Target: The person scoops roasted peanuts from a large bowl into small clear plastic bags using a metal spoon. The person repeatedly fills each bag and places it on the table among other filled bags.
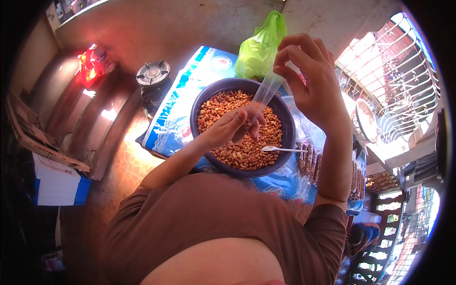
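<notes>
A narrow clear plastic sleeve (268, 89) slants over a dark purple basin (290, 131). My left hand (233, 124) is around the sleeve's lower end, with the fingers partly hidden behind it. Higher up and to the right, my right hand (309, 73) pinches the upper end between thumb and fingers. Some peanuts seem to sit at the bottom of the sleeve, though my hand hides most of that part. Loose reddish-brown peanuts (245, 156) fill much of the basin. A white plastic spoon (285, 149) lies on them, its handle across the right rim.
Several narrow filled packs (309, 162) lie right of the basin on a blue patterned tablecloth (174, 124). Behind stands a green plastic bag (254, 53). A small gas burner (153, 73) is beyond the table's left edge. White window grilles (399, 78) line the right side.
</notes>
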Action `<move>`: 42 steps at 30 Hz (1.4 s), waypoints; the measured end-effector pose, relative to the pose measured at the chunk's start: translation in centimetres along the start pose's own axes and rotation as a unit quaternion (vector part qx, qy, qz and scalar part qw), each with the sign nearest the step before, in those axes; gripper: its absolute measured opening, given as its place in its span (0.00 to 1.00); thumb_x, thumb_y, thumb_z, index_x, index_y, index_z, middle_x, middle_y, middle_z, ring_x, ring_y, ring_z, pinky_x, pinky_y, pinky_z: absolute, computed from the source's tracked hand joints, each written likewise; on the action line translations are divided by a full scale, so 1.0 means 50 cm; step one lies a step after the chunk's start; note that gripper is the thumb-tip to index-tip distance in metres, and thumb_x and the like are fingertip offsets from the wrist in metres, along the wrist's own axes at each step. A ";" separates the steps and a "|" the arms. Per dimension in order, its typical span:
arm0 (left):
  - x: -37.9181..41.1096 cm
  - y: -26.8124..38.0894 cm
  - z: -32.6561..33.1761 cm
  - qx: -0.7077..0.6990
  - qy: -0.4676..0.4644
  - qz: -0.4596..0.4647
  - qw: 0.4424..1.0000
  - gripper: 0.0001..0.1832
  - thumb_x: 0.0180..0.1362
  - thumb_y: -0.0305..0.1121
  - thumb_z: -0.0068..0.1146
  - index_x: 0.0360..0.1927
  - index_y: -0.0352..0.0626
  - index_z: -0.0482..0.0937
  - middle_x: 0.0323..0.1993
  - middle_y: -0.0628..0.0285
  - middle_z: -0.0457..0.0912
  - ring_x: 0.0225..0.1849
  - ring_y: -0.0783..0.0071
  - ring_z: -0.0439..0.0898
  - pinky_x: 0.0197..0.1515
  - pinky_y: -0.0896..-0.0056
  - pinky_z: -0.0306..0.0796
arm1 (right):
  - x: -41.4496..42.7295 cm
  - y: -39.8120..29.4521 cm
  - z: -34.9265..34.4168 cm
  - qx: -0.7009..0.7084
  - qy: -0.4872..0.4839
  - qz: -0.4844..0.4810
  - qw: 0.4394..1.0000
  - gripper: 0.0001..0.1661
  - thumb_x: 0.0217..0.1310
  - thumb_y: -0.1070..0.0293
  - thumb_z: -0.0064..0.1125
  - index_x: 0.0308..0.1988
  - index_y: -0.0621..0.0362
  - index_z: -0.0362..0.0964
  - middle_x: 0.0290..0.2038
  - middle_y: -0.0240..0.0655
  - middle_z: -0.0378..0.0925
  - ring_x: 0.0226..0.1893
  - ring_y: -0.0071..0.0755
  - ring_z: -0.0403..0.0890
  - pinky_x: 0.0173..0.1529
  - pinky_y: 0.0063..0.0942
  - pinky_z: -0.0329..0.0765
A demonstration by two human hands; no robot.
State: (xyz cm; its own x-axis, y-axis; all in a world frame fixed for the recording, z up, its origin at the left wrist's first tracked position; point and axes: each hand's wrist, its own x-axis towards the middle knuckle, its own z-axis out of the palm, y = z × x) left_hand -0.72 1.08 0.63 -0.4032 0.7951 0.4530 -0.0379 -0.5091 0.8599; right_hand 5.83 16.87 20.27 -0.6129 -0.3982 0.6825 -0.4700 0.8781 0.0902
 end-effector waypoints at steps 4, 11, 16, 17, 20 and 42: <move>-0.014 -0.011 -0.009 0.003 0.024 0.007 1.000 0.28 0.69 0.59 0.38 0.46 0.42 0.72 0.27 0.65 0.73 0.28 0.75 0.79 0.30 0.79 0.72 | -0.031 0.017 0.012 0.067 0.000 0.045 0.997 0.09 0.55 0.71 0.65 0.38 0.57 0.76 0.43 0.35 0.76 0.47 0.45 0.75 0.54 0.39 0.68; -0.110 0.063 -0.038 0.000 0.113 -0.008 0.994 0.18 0.72 0.47 0.42 0.47 0.43 0.72 0.28 0.65 0.75 0.29 0.79 0.79 0.31 0.79 0.74 | -0.253 0.064 0.079 0.041 -0.268 0.217 0.938 0.14 0.54 0.62 0.66 0.40 0.54 0.76 0.40 0.39 0.77 0.47 0.46 0.76 0.52 0.44 0.71; -0.152 0.058 -0.045 -0.011 0.161 -0.009 0.987 0.15 0.72 0.45 0.45 0.47 0.44 0.73 0.29 0.62 0.79 0.29 0.81 0.79 0.30 0.82 0.71 | -0.380 0.061 0.118 0.007 -0.399 0.289 0.870 0.12 0.50 0.65 0.68 0.36 0.54 0.79 0.36 0.37 0.76 0.45 0.46 0.78 0.48 0.44 0.74; -0.158 0.049 -0.048 -0.016 0.183 -0.028 0.983 0.14 0.71 0.43 0.46 0.46 0.43 0.73 0.28 0.62 0.79 0.29 0.79 0.79 0.32 0.79 0.73 | -0.383 0.058 0.122 0.003 -0.387 0.292 0.874 0.10 0.51 0.66 0.67 0.36 0.54 0.79 0.35 0.37 0.75 0.45 0.46 0.78 0.47 0.43 0.75; -0.161 0.044 -0.049 -0.019 0.224 -0.095 0.970 0.10 0.70 0.38 0.50 0.43 0.42 0.73 0.28 0.60 0.80 0.31 0.75 0.80 0.37 0.73 0.75 | -0.391 0.054 0.129 -0.015 -0.377 0.290 0.880 0.06 0.55 0.67 0.62 0.36 0.54 0.78 0.34 0.38 0.75 0.43 0.46 0.79 0.44 0.42 0.76; -0.050 0.031 -0.056 0.045 0.121 -0.099 0.987 0.17 0.73 0.39 0.43 0.58 0.41 0.73 0.34 0.65 0.81 0.31 0.81 0.80 0.33 0.82 0.73 | -0.344 0.001 0.314 0.183 -0.246 0.272 0.912 0.06 0.56 0.73 0.54 0.34 0.57 0.78 0.33 0.44 0.79 0.39 0.51 0.80 0.44 0.45 0.75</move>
State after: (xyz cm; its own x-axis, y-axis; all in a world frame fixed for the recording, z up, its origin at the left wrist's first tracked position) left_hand -2.34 -2.64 0.16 -0.6023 0.7688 0.2148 -0.0608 -0.3125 0.9480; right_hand 6.39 19.57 -2.85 -0.9873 -0.0798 0.1374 -0.1363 0.8696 -0.4746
